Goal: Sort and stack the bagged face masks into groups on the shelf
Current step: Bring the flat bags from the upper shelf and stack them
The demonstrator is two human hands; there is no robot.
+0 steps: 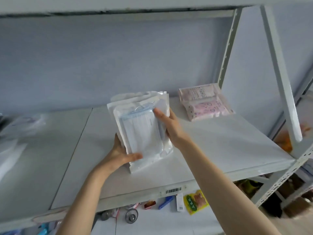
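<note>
A stack of clear bags holding pale blue and white face masks (141, 131) stands on end on the white shelf board (220, 146), lower edge touching it. My left hand (121, 153) grips the stack's lower left side, thumb across the front. My right hand (166, 124) holds the right edge, thumb on the front face and fingers behind. A separate pile of pink patterned mask bags (205, 103) lies flat at the back right of the shelf. More clear bags (25, 123), blurred, lie at the far left.
Grey metal uprights (279, 73) frame the shelf's right end. An upper shelf (118, 12) runs overhead. The lower shelf holds a yellow packet (196, 201), small tools and a round metal item (131, 216). A barcode label (173, 190) is stuck on the front edge.
</note>
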